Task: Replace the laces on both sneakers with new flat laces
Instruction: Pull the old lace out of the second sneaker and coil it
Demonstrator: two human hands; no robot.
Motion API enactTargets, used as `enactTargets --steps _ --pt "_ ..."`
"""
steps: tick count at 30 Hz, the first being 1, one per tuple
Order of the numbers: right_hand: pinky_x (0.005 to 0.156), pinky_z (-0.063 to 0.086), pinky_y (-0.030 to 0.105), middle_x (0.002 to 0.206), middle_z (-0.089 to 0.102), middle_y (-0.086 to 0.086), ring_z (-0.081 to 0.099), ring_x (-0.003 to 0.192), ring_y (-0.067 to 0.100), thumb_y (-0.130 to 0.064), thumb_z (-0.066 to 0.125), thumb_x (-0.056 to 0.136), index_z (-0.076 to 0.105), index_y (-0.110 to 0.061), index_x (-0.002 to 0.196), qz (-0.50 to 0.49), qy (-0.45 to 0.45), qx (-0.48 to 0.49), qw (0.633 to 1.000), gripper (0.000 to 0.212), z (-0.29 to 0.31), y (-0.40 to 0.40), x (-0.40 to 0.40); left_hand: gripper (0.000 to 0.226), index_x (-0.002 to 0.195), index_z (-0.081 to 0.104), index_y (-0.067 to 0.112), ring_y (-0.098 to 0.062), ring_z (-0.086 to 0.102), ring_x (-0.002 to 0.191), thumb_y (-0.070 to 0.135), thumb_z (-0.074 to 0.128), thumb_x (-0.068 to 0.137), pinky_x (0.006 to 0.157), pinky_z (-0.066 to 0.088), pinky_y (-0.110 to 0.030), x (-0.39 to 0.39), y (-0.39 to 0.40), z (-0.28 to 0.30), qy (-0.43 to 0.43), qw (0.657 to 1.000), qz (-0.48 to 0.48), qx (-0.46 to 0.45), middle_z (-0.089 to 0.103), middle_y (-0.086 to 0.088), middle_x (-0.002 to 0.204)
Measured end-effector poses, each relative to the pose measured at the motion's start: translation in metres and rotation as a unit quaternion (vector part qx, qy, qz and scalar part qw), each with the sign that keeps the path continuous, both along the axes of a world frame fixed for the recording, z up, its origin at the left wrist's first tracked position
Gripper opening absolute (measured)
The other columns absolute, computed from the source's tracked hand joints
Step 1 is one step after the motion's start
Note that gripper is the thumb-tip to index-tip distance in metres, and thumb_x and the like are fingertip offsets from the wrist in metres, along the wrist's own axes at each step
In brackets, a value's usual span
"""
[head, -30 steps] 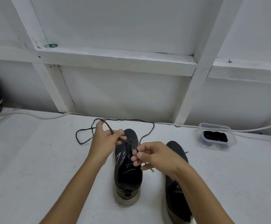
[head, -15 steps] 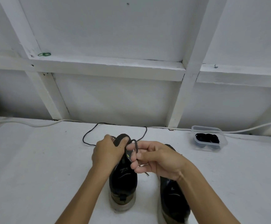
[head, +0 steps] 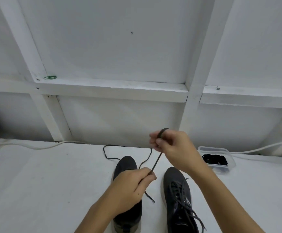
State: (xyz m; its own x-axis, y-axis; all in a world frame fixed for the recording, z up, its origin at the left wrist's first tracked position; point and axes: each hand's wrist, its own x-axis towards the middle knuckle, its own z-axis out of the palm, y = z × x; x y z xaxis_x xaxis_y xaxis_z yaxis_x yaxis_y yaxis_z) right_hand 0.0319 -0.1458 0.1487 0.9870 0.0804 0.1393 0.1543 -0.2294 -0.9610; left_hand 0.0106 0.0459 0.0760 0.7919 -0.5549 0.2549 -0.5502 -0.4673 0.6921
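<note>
- on the white surface, two dark sneakers are set side by side, toes toward the wall.
- left sneaker: partly covered by the left hand, whose fingers are curled round a dark lace.
- right hand: raised above the shoes; the same lace is pinched and looped over a finger.
- right sneaker: laced, ends loose.
- clear container: near the wall, black laces held inside.
</note>
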Motion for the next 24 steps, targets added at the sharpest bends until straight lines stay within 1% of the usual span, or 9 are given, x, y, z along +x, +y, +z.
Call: enactTargets --steps 3,5,8,10,14,16,18,21,24 --pt "0.086 0.047 0.008 0.097 0.071 -0.020 0.065 0.094 -0.005 0.003 0.052 0.098 0.075 -0.012 0.100 0.018 -0.110 -0.277 0.954 0.028 -0.004 -0.006 0.000 0.024 0.092 0.059 0.030 -0.009 0.056 0.070 0.046 0.042 0.099 0.070 0.048 -0.032 0.007 0.013 0.030 -0.052 0.998 0.006 0.030 0.059 0.008 0.073" --pt "0.084 0.050 0.019 0.098 0.074 -0.013 0.066 0.090 0.002 0.001 0.050 0.097 0.075 -0.015 0.095 0.103 -0.065 -0.324 0.938 0.030 -0.010 -0.005 -0.007 0.019 0.091 0.061 0.032 -0.009 0.057 0.070 0.042 0.047 0.097 0.070 0.047 -0.029 0.020 0.023 0.054 -0.069 0.997 0.019 0.018 0.062 0.009 0.074" --pt "0.082 0.055 0.025 0.099 0.077 0.009 0.073 0.092 0.015 0.004 0.038 0.096 0.073 -0.016 0.095 0.218 0.090 -0.130 0.963 0.040 -0.006 0.007 -0.024 0.016 0.092 0.061 0.035 -0.012 0.059 0.069 0.045 0.048 0.095 0.067 0.047 -0.026 0.043 0.030 0.078 -0.055 0.998 0.013 -0.003 0.062 0.009 0.074" --pt "0.080 0.055 0.025 0.093 0.075 0.015 0.074 0.089 0.023 0.001 0.037 0.091 0.074 -0.012 0.097 0.252 0.152 0.032 0.955 0.039 0.005 0.014 -0.031 0.021 0.090 0.063 0.038 -0.010 0.053 0.063 0.052 0.048 0.092 0.064 0.045 -0.026 0.054 0.027 0.079 -0.010 0.999 0.004 -0.043 0.059 0.008 0.070" --pt "0.075 0.059 0.030 0.085 0.073 0.012 0.074 0.080 0.028 -0.016 0.043 0.086 0.077 -0.012 0.088 0.275 0.158 0.268 0.910 0.034 0.028 0.013 -0.030 0.036 0.094 0.068 0.032 -0.018 0.050 0.068 0.062 0.048 0.089 0.065 0.045 -0.044 0.051 0.009 0.062 0.105 0.983 -0.006 -0.150 0.053 -0.011 0.070" --pt "0.075 0.060 0.031 0.085 0.073 0.012 0.074 0.084 0.028 -0.028 0.049 0.092 0.077 -0.010 0.086 0.230 0.139 0.359 0.894 0.034 0.033 0.008 -0.024 0.040 0.091 0.067 0.037 -0.009 0.047 0.062 0.070 0.044 0.089 0.060 0.042 -0.034 0.040 0.000 0.049 0.106 0.982 0.006 -0.153 0.050 0.001 0.063" --pt "0.081 0.059 0.032 0.091 0.073 0.013 0.073 0.099 0.032 -0.033 0.049 0.098 0.076 -0.009 0.090 0.177 0.094 0.382 0.902 0.038 0.032 0.000 -0.017 0.034 0.096 0.064 0.044 -0.002 0.048 0.057 0.066 0.038 0.094 0.059 0.039 -0.019 0.026 -0.007 0.040 0.041 0.995 0.007 -0.090 0.055 0.014 0.064" --pt "0.093 0.054 0.035 0.107 0.076 0.014 0.069 0.114 0.030 -0.050 0.035 0.102 0.071 -0.007 0.106 0.100 0.056 0.253 0.961 0.056 0.024 -0.010 -0.006 0.036 0.103 0.056 0.034 -0.008 0.057 0.078 0.058 0.030 0.097 0.071 0.046 -0.026 0.005 -0.006 0.039 -0.080 0.993 -0.025 0.088 0.061 0.016 0.087" --pt "0.094 0.053 0.033 0.110 0.076 0.012 0.071 0.108 0.023 -0.080 0.016 0.086 0.072 -0.009 0.107 0.122 0.126 0.130 0.976 0.093 0.012 -0.011 -0.009 0.044 0.090 0.056 0.027 -0.006 0.053 0.070 0.062 0.030 0.092 0.066 0.044 -0.025 0.002 0.002 0.071 -0.088 0.989 -0.048 0.105 0.058 0.013 0.073"
